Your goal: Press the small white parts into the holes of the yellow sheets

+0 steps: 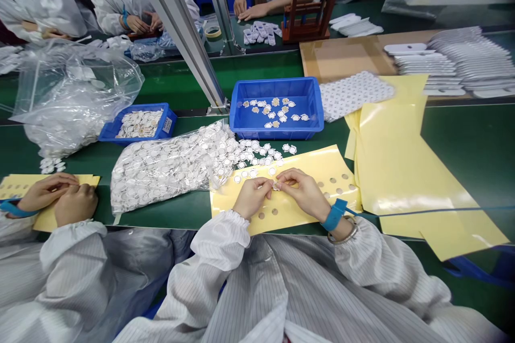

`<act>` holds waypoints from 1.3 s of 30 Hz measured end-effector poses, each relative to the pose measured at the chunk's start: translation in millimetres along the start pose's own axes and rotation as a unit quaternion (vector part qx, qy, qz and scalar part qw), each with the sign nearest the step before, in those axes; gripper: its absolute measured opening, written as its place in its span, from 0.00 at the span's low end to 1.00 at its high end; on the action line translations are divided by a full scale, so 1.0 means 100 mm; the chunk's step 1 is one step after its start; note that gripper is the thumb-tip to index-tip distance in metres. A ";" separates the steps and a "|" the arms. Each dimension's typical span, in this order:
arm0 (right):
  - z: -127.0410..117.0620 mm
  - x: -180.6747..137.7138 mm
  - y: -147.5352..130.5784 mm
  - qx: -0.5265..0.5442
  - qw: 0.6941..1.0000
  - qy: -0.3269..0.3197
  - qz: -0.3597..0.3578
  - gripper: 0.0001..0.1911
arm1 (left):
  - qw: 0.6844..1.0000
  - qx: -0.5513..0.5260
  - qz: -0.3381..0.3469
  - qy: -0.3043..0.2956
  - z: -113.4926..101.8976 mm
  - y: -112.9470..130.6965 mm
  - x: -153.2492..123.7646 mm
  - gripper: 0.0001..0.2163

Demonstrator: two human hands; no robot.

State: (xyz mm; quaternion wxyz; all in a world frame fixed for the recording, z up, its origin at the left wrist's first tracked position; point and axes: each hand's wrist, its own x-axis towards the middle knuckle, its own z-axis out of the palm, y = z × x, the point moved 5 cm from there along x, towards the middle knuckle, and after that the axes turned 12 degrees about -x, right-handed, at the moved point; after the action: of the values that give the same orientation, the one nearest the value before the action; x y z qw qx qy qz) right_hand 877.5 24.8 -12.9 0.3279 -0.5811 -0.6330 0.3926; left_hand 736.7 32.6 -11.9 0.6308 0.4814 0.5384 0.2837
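My left hand (251,197) and my right hand (303,190) meet over a yellow backing sheet (306,203) punched with round holes. Between their fingertips is a small white ring-shaped disc (276,186), pinched by both hands. Loose white discs (257,153) lie scattered just beyond my fingers, spilling from a clear plastic bag packed with more discs (161,171) to my left. A blue plastic crate (277,118) holding several discs stands farther ahead. A blue wrist strap (333,214) circles my right wrist.
A co-worker's hands (66,198) work on another yellow sheet at the left. A second blue crate (139,123) and a large plastic bag (72,96) stand beyond them. Metal posts (181,27) rise from the green belt. Yellow sheets (402,166) and stacked white pieces (462,61) lie right.
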 end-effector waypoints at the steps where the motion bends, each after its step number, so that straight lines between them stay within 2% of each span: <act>1: 0.00 0.00 0.00 -0.005 1.000 0.003 -0.003 0.06 | 1.000 0.000 -0.001 -0.002 0.00 0.00 0.00 0.16; 6: 0.02 -0.02 0.02 0.002 1.000 0.026 0.006 0.09 | 1.000 -0.009 0.006 -0.009 0.00 0.02 -0.02 0.15; 10: 0.00 -0.01 -0.03 0.069 0.996 0.045 0.031 0.15 | 0.999 -0.019 0.039 -0.007 0.00 0.12 -0.07 0.14; 13: -0.03 0.00 -0.18 0.098 0.993 0.058 0.008 0.15 | 0.995 -0.088 0.042 0.010 0.02 0.18 -0.09 0.14; 16: -0.06 -0.04 -0.36 0.064 0.996 0.049 -0.039 0.09 | 0.979 -0.203 -0.025 0.011 0.07 0.13 -0.07 0.17; 19: -0.09 -0.14 -0.45 0.004 0.996 0.047 -0.080 0.06 | 0.950 -0.297 -0.094 -0.032 0.09 0.09 -0.03 0.17; 22: -0.07 -0.27 -0.43 -0.094 0.986 0.004 -0.140 0.06 | 0.931 -0.350 -0.098 -0.042 -0.05 0.11 0.03 0.14; 24: 0.00 -0.34 -0.36 -0.165 0.968 -0.053 -0.180 0.06 | 0.936 -0.343 -0.074 -0.037 -0.17 0.15 0.06 0.11; 27: 0.09 -0.40 -0.24 -0.234 0.946 -0.092 -0.207 0.06 | 0.974 -0.228 -0.006 -0.008 -0.29 0.20 0.11 0.09; 29: 0.12 -0.41 -0.20 -0.247 0.941 -0.087 -0.215 0.06 | 0.995 -0.062 0.068 0.032 -0.30 0.24 0.12 0.09; 30: 0.13 -0.40 -0.19 -0.247 0.941 -0.083 -0.218 0.06 | 0.992 0.037 0.107 0.051 -0.27 0.26 0.12 0.09; 32: 0.15 -0.39 -0.19 -0.247 0.941 -0.080 -0.216 0.05 | 0.958 0.228 0.161 0.063 -0.18 0.26 0.12 0.09; 34: 0.16 -0.38 -0.19 -0.242 0.945 -0.080 -0.204 0.05 | 0.910 0.374 0.173 0.050 -0.08 0.21 0.13 0.11; 36: 0.16 -0.37 -0.19 -0.229 0.952 -0.080 -0.189 0.05 | 0.864 0.474 0.165 0.034 -0.02 0.15 0.14 0.13; 39: 0.15 -0.36 -0.16 -0.210 0.960 -0.072 -0.170 0.03 | 0.810 0.565 0.156 0.010 0.05 0.13 0.14 0.16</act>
State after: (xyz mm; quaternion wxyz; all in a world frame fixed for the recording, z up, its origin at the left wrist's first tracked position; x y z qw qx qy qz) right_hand 860.6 -13.3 -4.2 0.2136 -0.4907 -0.8128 0.2300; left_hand 747.0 48.8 -5.7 0.1896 0.8276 0.5275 0.0286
